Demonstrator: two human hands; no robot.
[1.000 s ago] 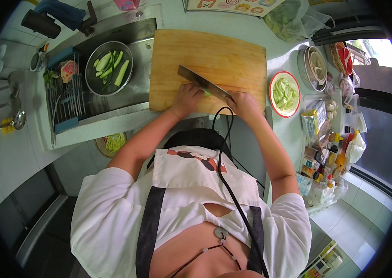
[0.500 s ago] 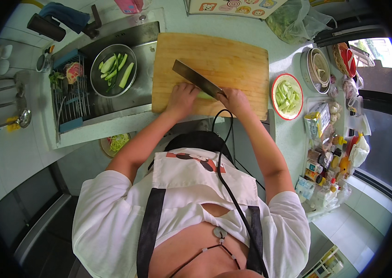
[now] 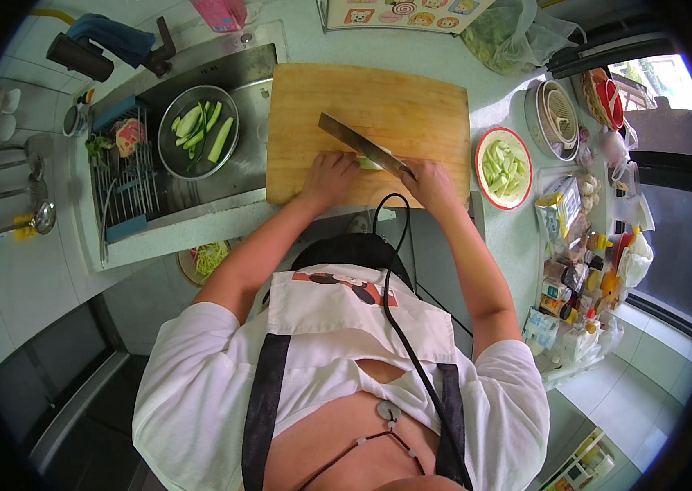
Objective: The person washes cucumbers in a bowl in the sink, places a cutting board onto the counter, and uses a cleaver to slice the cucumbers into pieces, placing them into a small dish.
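Observation:
On the wooden cutting board, my right hand is wrapped round the handle of a cleaver. Its broad blade points up and to the left. My left hand is closed on a pale green peeled gourd, which lies across the board near its front edge. The blade is at the gourd, partly covering it; whether it has cut in, I cannot tell. A bit of pale green shows past the blade's far side.
Left of the board, a metal bowl of green gourds sits in the sink, beside a dish rack. To the right stands a red-rimmed bowl of cut pale green pieces. Seasoning bottles crowd the right counter.
The cleaver and my right hand have shifted a little to the right and nearer to me. More of the gourd shows between my left hand and the blade.

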